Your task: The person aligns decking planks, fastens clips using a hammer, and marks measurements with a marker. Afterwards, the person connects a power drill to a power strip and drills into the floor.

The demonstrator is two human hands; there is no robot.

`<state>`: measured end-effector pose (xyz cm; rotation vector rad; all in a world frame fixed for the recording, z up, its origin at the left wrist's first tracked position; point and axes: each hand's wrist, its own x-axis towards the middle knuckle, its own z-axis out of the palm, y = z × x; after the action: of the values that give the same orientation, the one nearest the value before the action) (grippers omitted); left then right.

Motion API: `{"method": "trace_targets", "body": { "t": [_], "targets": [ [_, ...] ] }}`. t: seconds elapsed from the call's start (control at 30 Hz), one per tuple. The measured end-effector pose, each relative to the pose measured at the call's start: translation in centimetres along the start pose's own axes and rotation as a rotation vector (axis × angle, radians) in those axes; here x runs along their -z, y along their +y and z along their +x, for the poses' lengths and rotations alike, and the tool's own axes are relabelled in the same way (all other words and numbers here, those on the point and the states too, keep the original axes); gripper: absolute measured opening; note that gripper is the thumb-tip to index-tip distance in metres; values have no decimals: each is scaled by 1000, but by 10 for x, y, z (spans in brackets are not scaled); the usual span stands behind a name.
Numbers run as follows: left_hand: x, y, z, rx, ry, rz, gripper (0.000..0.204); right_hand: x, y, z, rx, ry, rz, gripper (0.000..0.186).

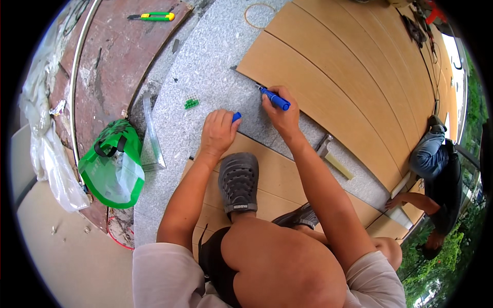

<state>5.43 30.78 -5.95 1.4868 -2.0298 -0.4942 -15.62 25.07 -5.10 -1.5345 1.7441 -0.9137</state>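
My right hand (280, 110) grips a blue marker (279, 101), its tip at the lower left edge of the large tan boards (334, 72). In my left hand (215, 131) is a small blue piece (236, 117), apparently the marker's cap, held in curled fingers above the speckled stone surface (179, 128). A small clump of green pieces (191, 103) lies left of my hands. Below them, my grey clog (238, 179) rests on more tan boards (277, 169).
A green bag (113, 182), clear plastic sheeting (56, 174) and a green-yellow utility knife (159, 16) are at left. A metal-and-yellow tool (336, 161) lies beside the boards. A co-worker (444, 179) crouches at right, one hand on the boards' end.
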Motion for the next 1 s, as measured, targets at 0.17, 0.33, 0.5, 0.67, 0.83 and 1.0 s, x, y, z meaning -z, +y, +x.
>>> {"method": "trace_targets", "body": {
  "t": [0.17, 0.33, 0.5, 0.67, 0.83, 1.0],
  "targets": [
    [1, -2, -2, 6, -14, 12, 19, 3, -8, 0, 119, -8, -37, 20],
    [-1, 0, -1, 26, -40, 21, 20, 9, -6, -5, -97, -19, 115, 19],
    [-2, 1, -2, 19, -8, 53, 19, 11, -10, -6, 13, -51, 140, 20],
    [-1, 3, 0, 16, 0, 49, 19, 11, -11, -1, 258, -38, -57, 23],
    [-1, 2, 0, 14, -5, 42, 20, 9, -12, 2, 253, -38, -95, 21],
    [1, 2, 0, 26, -15, 51, 20, 6, -19, 5, 190, -12, -100, 17]
  ]
}}
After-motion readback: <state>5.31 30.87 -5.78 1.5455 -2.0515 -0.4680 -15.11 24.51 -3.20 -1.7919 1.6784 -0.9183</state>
